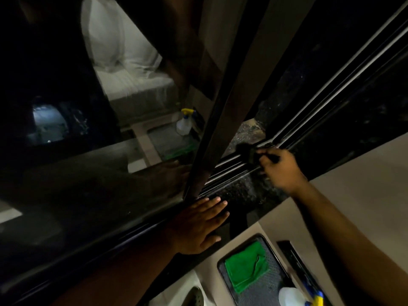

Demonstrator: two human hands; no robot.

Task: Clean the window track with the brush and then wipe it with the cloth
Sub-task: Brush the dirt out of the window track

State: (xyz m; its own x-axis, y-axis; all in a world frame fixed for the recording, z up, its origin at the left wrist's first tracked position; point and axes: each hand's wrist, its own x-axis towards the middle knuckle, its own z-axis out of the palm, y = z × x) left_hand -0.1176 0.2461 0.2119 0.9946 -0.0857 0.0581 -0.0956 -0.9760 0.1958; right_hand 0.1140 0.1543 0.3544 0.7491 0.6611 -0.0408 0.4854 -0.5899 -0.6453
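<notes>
Right hand: my right hand (279,167) is clamped on the dark brush (247,149), its bristles touching the window track (229,168).
Left hand: my left hand (199,226) lies flat, fingers spread, on the dark sill, holding nothing.
Cloth: the green cloth (246,266) lies folded in a tray (273,281), near and right.
Bottle: a spray bottle (293,298) is beside the cloth.

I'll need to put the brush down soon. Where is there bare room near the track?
Bare: the pale counter right of the right hand, and the dark sill between both hands. Crowded: the tray holds the green cloth and spray bottle; the left hand covers the near sill.
</notes>
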